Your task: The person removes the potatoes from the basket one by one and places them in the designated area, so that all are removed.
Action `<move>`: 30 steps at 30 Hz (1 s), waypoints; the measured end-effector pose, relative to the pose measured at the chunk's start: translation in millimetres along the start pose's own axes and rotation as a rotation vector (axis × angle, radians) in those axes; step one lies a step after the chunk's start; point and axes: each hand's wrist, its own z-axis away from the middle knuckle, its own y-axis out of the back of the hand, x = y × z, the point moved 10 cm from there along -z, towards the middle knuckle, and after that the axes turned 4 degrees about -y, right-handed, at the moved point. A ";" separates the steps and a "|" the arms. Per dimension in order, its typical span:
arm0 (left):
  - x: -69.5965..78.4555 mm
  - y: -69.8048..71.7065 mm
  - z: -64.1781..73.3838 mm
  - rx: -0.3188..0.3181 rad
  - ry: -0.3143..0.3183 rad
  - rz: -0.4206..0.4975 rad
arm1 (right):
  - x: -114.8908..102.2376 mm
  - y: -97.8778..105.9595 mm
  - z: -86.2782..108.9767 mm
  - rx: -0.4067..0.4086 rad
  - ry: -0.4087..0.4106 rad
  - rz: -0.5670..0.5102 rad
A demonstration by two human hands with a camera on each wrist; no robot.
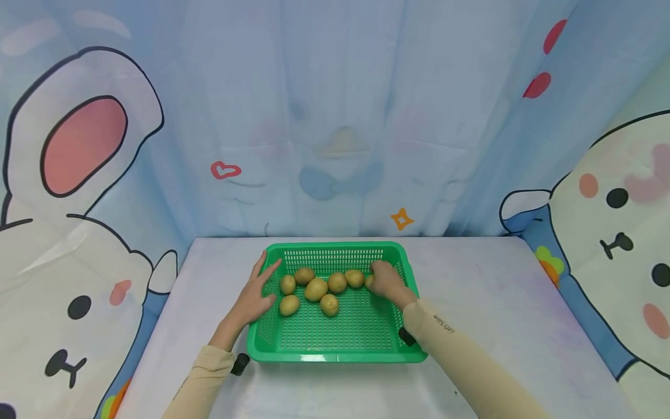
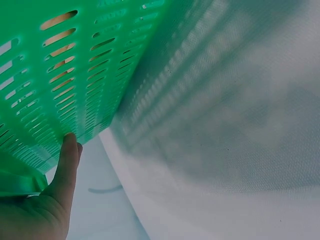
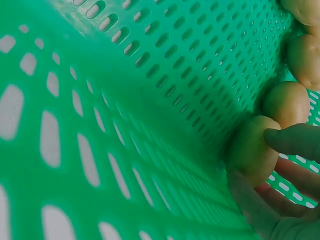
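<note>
My right hand (image 1: 388, 281) reaches into the green plastic basket (image 1: 335, 356) near its right side. Its fingers and thumb hold a potato (image 3: 251, 150) low against the basket wall, as the right wrist view shows. Another potato (image 3: 288, 103) sits right beside the held one. At the basket's left rim, my left hand (image 1: 252, 299) has its fingers spread and mostly straight, with the thumb reaching over the edge. From the left wrist view, a finger (image 2: 66, 167) of that hand lies along the outside of the slotted wall.
Several potatoes (image 1: 316, 290) are grouped in the left and middle of the basket, towards its far wall. White cloth covers the table (image 1: 471, 291) under the basket. Behind it hangs a blue curtain (image 1: 335, 105) with cartoon prints.
</note>
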 end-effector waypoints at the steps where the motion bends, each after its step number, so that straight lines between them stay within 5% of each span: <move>1: 0.3 -0.6 0.0 0.000 0.000 0.000 | 1.3 -0.1 0.1 0.006 0.001 -0.001; 16: 1.0 -4.0 -0.3 -0.013 0.007 0.010 | -6.2 21.5 12.6 0.076 0.014 0.006; 24: -2.4 -0.7 0.4 -0.017 0.026 0.012 | -22.8 76.0 15.5 0.010 0.094 -0.107; 30: -0.9 -0.7 1.9 -0.025 0.035 0.012 | -0.7 122.2 20.6 0.010 0.103 -0.176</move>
